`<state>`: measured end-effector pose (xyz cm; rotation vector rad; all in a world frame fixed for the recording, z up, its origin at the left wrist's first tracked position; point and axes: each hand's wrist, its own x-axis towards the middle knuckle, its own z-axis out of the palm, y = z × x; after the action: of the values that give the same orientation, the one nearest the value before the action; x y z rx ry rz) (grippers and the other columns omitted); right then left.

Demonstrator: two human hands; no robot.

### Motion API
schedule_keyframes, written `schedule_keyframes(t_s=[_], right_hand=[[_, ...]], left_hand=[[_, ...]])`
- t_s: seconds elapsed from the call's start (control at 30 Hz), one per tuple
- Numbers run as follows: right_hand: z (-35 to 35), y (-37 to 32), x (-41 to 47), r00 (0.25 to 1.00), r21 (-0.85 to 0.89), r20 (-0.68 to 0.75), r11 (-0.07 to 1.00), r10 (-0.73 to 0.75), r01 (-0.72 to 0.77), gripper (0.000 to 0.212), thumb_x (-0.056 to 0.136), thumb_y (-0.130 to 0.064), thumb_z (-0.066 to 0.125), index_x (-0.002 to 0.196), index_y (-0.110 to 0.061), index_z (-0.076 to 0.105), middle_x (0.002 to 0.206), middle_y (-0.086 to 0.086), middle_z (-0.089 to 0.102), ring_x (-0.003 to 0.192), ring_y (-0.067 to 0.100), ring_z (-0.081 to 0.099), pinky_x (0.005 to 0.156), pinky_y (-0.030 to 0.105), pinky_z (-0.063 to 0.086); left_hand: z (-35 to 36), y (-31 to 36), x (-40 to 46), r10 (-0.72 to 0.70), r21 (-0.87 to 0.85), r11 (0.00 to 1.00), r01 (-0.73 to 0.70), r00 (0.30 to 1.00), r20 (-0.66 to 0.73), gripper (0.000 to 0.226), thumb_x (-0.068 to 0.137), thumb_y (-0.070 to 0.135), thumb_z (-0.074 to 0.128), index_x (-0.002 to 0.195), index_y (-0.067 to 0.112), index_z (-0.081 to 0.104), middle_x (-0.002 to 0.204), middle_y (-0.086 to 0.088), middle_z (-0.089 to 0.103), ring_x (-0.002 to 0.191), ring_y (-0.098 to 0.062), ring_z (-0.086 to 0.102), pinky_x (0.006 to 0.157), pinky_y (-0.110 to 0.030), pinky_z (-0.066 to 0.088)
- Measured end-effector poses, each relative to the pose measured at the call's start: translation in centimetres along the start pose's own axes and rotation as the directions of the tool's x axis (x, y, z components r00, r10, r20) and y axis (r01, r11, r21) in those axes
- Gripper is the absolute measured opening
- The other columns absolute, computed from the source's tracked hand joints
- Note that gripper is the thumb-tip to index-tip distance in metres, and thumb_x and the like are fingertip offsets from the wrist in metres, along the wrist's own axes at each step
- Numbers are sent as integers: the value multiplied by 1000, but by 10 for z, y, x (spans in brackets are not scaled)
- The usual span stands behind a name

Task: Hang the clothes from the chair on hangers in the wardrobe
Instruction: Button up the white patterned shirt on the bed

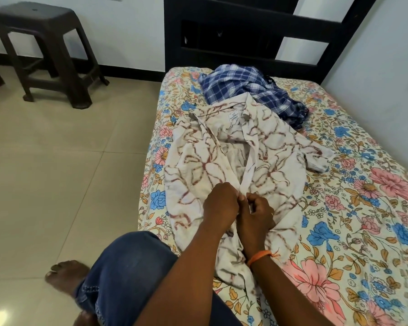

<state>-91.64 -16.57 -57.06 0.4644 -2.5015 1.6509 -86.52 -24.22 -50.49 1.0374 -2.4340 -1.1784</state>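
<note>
A white shirt with a brown pattern (198, 165) lies spread front-up on the bed, collar toward the headboard, its upper placket open. My left hand (219, 203) and my right hand (257, 215) meet at the lower placket, each pinching an edge of the shirt's front. A crumpled blue checked shirt (250, 90) lies beyond the white one, near the headboard. No hanger or wardrobe is in view.
The bed has a floral sheet (363, 208) and a dark headboard (245, 36); a wall runs along its right side. A dark plastic stool (45, 50) stands on the tiled floor at the far left. My denim-clad knee (127, 262) rests at the bed's edge.
</note>
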Motion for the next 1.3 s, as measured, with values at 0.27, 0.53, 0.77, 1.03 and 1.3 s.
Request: schedule_keyframes(t_s=[0.27, 0.53, 0.77, 1.03, 1.3], right_hand=[[0, 0, -1, 1000, 21, 22, 1000, 19, -20, 26, 87, -40, 64, 90, -16, 74, 90, -4, 69, 88, 15, 64, 83, 46, 51], [-10, -5, -2, 987, 226, 108, 964, 116, -138, 16, 84, -17, 68, 94, -9, 79, 92, 1, 76, 94, 17, 70, 86, 35, 55], [-21, -7, 6, 965, 322, 217, 923, 146, -212, 12, 84, -4, 74, 87, -15, 78, 87, -4, 77, 87, 10, 72, 78, 22, 55], [-17, -5, 6, 962, 294, 208, 927, 177, -234, 5, 81, -12, 79, 86, -14, 78, 83, 2, 77, 84, 19, 73, 79, 36, 59], [-13, -5, 1, 964, 232, 194, 947, 181, -224, 12, 79, -23, 82, 86, -14, 78, 77, 0, 76, 76, 18, 73, 75, 44, 61]], left_hand=[[1, 0, 0, -18, -30, 999, 19, 1000, 24, 16, 95, 14, 54, 90, 9, 69, 99, -10, 69, 94, -26, 65, 85, -42, 53], [4, -5, 2, -74, -66, 995, 74, 997, 0, 14, 91, 10, 53, 93, 13, 67, 103, -5, 68, 99, -24, 63, 85, -37, 52], [6, -6, 3, -98, -145, 985, 95, 995, -10, 18, 93, 15, 52, 92, 15, 70, 99, -1, 71, 94, -19, 64, 84, -34, 51], [2, -12, 5, -103, -265, 959, 96, 995, -12, 20, 91, 15, 60, 77, 8, 72, 83, -8, 72, 82, -20, 67, 68, -24, 45], [2, -12, 4, -128, -255, 960, 114, 991, -39, 13, 84, 19, 69, 76, 11, 76, 75, 0, 72, 74, -14, 68, 71, -29, 57]])
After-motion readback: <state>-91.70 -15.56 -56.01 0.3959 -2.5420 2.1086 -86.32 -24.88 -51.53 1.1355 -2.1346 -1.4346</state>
